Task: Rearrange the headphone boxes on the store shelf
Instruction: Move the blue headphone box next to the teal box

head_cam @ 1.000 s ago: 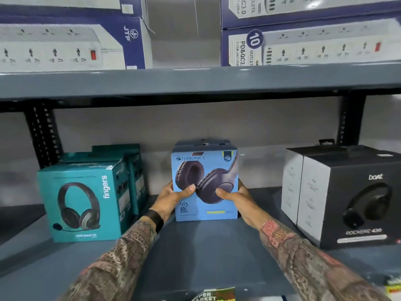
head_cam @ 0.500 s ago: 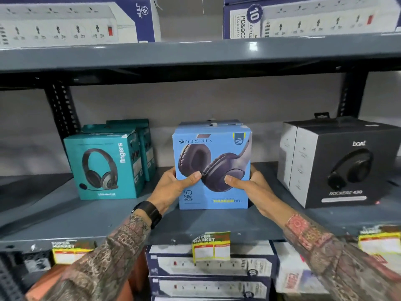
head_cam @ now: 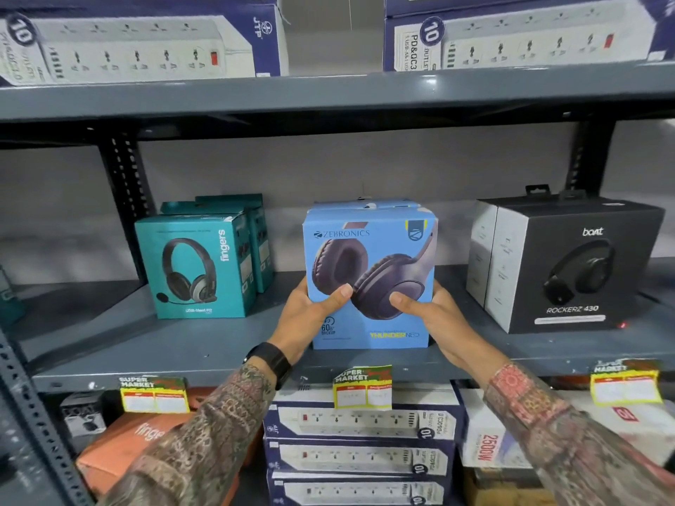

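Observation:
A light blue Zebronics headphone box [head_cam: 380, 250] stands upright at the middle of the grey store shelf [head_cam: 204, 345], near its front edge. My left hand [head_cam: 307, 315] grips its left side with the thumb across the front. My right hand [head_cam: 434, 315] grips its right side the same way. Another blue box shows just behind its top. To the left stand teal Fingers headset boxes [head_cam: 199, 266], one in front, others behind. At the right sits a black boAt Rockerz box [head_cam: 580, 264] with a white box pressed against its left side.
The upper shelf board [head_cam: 328, 93] hangs close overhead with power strip boxes [head_cam: 138, 42] on it. Dark perforated uprights [head_cam: 122, 199] stand at the back left and right. Yellow price tags [head_cam: 363, 387] hang off the front lip. Below are stacked power strip boxes [head_cam: 359, 454].
The blue box has come forward toward the shelf's front edge in both hands. My view has pulled back and dropped, so the lower shelf now shows.

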`<move>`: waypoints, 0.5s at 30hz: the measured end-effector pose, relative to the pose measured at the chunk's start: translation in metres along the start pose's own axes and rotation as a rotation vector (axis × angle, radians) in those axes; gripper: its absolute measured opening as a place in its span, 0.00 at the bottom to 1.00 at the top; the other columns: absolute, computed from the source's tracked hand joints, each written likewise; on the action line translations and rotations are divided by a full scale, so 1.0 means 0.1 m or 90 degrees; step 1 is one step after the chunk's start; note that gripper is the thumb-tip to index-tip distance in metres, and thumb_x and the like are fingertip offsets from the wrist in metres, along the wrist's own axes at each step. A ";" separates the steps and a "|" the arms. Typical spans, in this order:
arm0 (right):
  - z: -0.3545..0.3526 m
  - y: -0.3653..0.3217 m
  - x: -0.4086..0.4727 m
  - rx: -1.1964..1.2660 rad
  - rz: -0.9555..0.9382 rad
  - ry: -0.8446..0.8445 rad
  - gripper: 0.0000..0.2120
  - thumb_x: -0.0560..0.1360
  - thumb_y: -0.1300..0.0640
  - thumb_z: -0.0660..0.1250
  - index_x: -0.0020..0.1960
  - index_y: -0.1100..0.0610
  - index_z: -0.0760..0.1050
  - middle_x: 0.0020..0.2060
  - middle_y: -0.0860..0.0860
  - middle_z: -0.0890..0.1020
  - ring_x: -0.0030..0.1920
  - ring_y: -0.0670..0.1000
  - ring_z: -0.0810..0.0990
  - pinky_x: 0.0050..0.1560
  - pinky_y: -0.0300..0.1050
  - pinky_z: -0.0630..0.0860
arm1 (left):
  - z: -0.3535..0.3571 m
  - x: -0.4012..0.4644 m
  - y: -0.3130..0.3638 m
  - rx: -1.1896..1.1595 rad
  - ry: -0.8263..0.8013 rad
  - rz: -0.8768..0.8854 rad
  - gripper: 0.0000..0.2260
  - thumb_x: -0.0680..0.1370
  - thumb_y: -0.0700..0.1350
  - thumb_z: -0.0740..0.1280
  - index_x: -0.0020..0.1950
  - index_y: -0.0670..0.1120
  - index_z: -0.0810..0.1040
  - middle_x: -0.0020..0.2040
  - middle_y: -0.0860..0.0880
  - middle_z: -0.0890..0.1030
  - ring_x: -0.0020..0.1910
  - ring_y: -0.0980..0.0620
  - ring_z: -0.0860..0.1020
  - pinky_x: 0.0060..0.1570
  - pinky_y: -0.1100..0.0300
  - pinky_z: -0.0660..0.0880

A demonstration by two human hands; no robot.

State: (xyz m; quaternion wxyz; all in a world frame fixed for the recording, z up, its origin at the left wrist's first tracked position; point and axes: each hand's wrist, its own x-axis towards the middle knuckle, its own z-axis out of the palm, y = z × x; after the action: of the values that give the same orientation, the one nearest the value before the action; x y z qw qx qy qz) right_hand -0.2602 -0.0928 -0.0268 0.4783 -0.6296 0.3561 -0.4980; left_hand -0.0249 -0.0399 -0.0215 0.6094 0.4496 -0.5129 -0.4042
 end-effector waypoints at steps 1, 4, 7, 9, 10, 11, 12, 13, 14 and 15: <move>0.00 -0.01 0.00 0.006 0.011 0.000 0.25 0.76 0.58 0.78 0.71 0.49 0.77 0.58 0.45 0.89 0.63 0.47 0.85 0.64 0.43 0.78 | 0.01 -0.02 0.01 0.001 0.003 0.004 0.18 0.75 0.48 0.81 0.63 0.51 0.84 0.58 0.48 0.91 0.59 0.43 0.88 0.62 0.46 0.84; 0.01 -0.06 -0.01 -0.004 0.021 -0.001 0.20 0.76 0.60 0.77 0.65 0.48 0.78 0.51 0.41 0.90 0.62 0.47 0.85 0.65 0.43 0.79 | 0.04 -0.07 0.05 0.006 0.010 0.016 0.20 0.74 0.50 0.81 0.64 0.52 0.83 0.61 0.47 0.90 0.63 0.41 0.87 0.66 0.43 0.82; 0.03 -0.06 -0.10 -0.051 0.029 0.012 0.30 0.75 0.53 0.79 0.74 0.47 0.74 0.60 0.41 0.88 0.67 0.47 0.83 0.71 0.48 0.77 | -0.02 -0.11 0.09 0.026 -0.015 0.018 0.26 0.75 0.52 0.81 0.71 0.50 0.79 0.66 0.48 0.88 0.67 0.43 0.85 0.70 0.43 0.80; 0.07 -0.02 -0.24 -0.090 0.023 0.117 0.41 0.70 0.40 0.81 0.79 0.43 0.68 0.72 0.42 0.81 0.72 0.47 0.79 0.73 0.53 0.74 | -0.13 -0.16 0.13 0.057 -0.052 0.014 0.44 0.71 0.63 0.81 0.82 0.50 0.69 0.74 0.52 0.82 0.74 0.50 0.80 0.77 0.44 0.75; 0.13 -0.02 -0.36 -0.113 0.017 0.208 0.42 0.69 0.38 0.81 0.78 0.45 0.69 0.74 0.45 0.79 0.72 0.49 0.79 0.73 0.54 0.75 | -0.22 -0.20 0.14 0.081 -0.060 0.015 0.50 0.69 0.67 0.81 0.85 0.53 0.63 0.81 0.54 0.76 0.80 0.52 0.74 0.81 0.45 0.70; 0.21 -0.03 -0.52 -0.130 -0.001 0.300 0.37 0.71 0.41 0.80 0.75 0.48 0.72 0.72 0.49 0.80 0.69 0.51 0.80 0.70 0.53 0.76 | -0.30 -0.27 0.17 0.099 -0.058 0.019 0.55 0.68 0.69 0.80 0.88 0.54 0.58 0.85 0.55 0.68 0.84 0.52 0.67 0.84 0.46 0.65; 0.31 -0.04 -0.71 -0.138 -0.038 0.370 0.28 0.73 0.47 0.79 0.70 0.51 0.74 0.67 0.52 0.81 0.64 0.53 0.82 0.64 0.48 0.77 | -0.38 -0.35 0.20 0.105 -0.047 0.024 0.56 0.68 0.68 0.78 0.89 0.53 0.55 0.87 0.54 0.62 0.86 0.52 0.63 0.84 0.49 0.62; 0.48 -0.06 -0.88 -0.151 -0.089 0.394 0.21 0.75 0.52 0.78 0.65 0.52 0.76 0.62 0.53 0.82 0.59 0.52 0.82 0.58 0.42 0.77 | -0.52 -0.43 0.23 0.100 -0.028 0.033 0.54 0.70 0.65 0.76 0.89 0.52 0.54 0.88 0.53 0.60 0.86 0.50 0.61 0.82 0.52 0.62; 0.66 -0.08 -1.03 -0.163 -0.125 0.376 0.16 0.76 0.54 0.77 0.60 0.53 0.77 0.56 0.53 0.83 0.54 0.48 0.83 0.52 0.35 0.75 | -0.64 -0.49 0.24 0.101 -0.007 0.045 0.49 0.74 0.61 0.75 0.89 0.51 0.55 0.87 0.52 0.61 0.86 0.49 0.63 0.80 0.54 0.64; 0.88 -0.12 -1.13 -0.170 -0.143 0.332 0.13 0.76 0.56 0.77 0.57 0.52 0.77 0.53 0.51 0.83 0.52 0.44 0.82 0.48 0.29 0.73 | -0.81 -0.55 0.26 0.108 0.015 0.051 0.42 0.78 0.56 0.75 0.88 0.51 0.59 0.86 0.52 0.65 0.84 0.49 0.67 0.77 0.55 0.66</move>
State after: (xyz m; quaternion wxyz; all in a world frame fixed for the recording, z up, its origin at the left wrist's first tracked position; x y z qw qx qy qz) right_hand -0.2034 0.0365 -0.0520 0.2259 -0.5730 0.4577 -0.6413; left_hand 0.0483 0.0306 -0.0161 0.5907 0.4833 -0.5559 -0.3293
